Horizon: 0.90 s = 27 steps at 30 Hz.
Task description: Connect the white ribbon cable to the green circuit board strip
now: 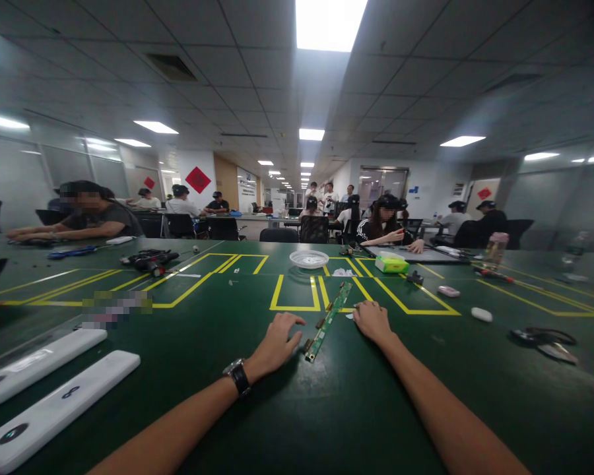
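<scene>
A long, narrow green circuit board (pixel 328 323) lies at a slant on the green table, between my two hands. My left hand (pixel 278 340), with a dark-strapped watch at the wrist, is just left of the board's near end. Its fingers are apart and hold nothing that I can see. To the right of the board, my right hand (pixel 372 321) rests low at the table with its fingers stretched forward. A small white piece (pixel 349 316) lies by its fingertips; whether they touch it cannot be made out.
Two long white cases (pixel 62 412) lie at left. A white dish (pixel 309 260), a green box (pixel 391 264) and yellow tape outlines stand ahead. Dark tools (pixel 151 260) lie far left; a white oval item (pixel 482 314) and black cable (pixel 544 340) are right. People sit across the table.
</scene>
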{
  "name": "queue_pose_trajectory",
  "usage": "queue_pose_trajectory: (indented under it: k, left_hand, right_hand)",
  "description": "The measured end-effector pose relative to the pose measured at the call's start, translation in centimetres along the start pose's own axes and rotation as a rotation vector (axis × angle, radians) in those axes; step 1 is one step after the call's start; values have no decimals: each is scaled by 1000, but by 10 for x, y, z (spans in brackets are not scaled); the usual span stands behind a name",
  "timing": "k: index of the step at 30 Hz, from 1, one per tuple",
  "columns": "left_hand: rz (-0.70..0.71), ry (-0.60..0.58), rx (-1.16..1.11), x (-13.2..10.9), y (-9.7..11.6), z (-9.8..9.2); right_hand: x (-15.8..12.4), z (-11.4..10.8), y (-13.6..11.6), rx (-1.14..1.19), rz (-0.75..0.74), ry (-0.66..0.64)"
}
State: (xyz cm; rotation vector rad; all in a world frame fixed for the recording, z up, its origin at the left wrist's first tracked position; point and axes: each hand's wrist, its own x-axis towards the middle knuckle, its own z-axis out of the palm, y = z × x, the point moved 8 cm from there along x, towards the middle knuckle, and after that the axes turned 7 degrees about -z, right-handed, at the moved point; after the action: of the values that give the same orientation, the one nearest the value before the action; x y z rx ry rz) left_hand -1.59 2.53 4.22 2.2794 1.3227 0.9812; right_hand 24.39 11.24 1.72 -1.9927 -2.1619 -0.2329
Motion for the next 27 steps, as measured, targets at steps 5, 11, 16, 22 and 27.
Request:
queue_pose_trajectory:
  k: [5,11,16,22,27]
  left_hand:
    - [10,-36,29,-2,3,3]
    - [22,-30,10,-1,2,4]
    - [-27,-10,-70,1,-6,4]
    - [-87,-22,-139,3,-13,3]
    - [-94,-9,-140,5,-18,4]
  right_hand:
    - [2,-7,3,-4,-14,-5]
    - [-11,-19,-48,60,-242,29]
    - [-34,-12,-104,86,-386,-73]
    - [-45,-25,-120,92,-312,-34]
    - [-48,-26,-124,87,-307,-2]
